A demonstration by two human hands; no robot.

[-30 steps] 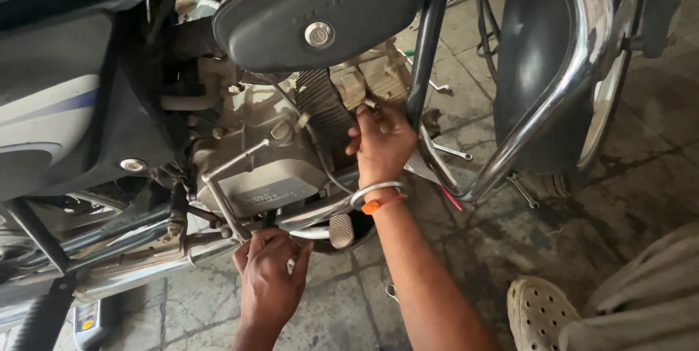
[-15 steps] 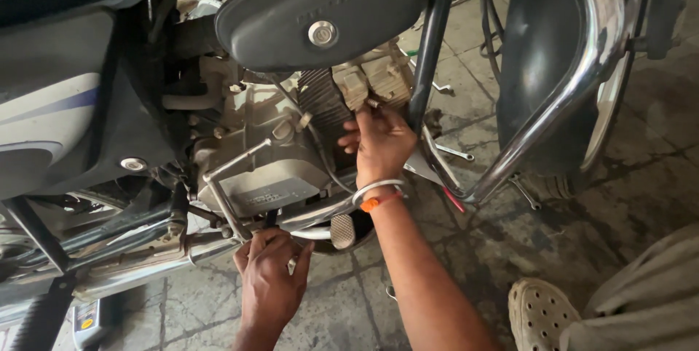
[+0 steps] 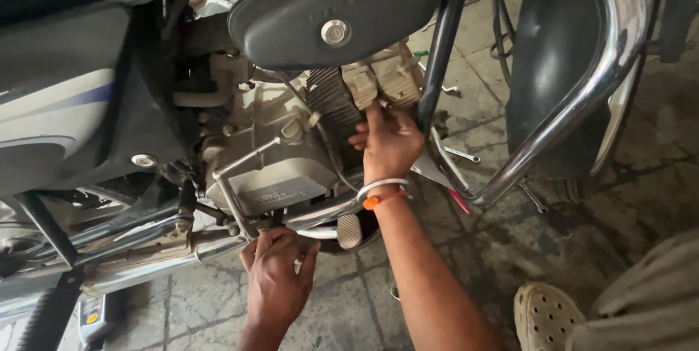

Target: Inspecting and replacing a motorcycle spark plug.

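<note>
- Grip of the right hand [image 3: 389, 140]: fingers pointed up, fingertips pressed against the finned cylinder [image 3: 336, 103] of the motorcycle engine [image 3: 273, 154]; cannot tell whether they pinch anything there
- Right wrist carries a white band and an orange band [image 3: 382, 194], just above the brake pedal [image 3: 350, 230]
- Grip of the left hand [image 3: 277, 271]: fingers curled up under the engine, closed around a small part beneath the crankcase; the part itself is hidden by the fingers
- Left hand sits just below the chrome exhaust pipe [image 3: 145, 267], which runs along the underside toward the left
- Black side cover [image 3: 328, 5] with a round metal lock hangs above the engine
- Chrome crash guard [image 3: 582, 96] curves down at right, in front of the front wheel [image 3: 553, 67]
- Wrenches [image 3: 460, 153] lie on the tiled floor [image 3: 582, 227] behind the frame
- Perforated beige shoe [image 3: 546, 318] at lower right, next to a trouser leg
</note>
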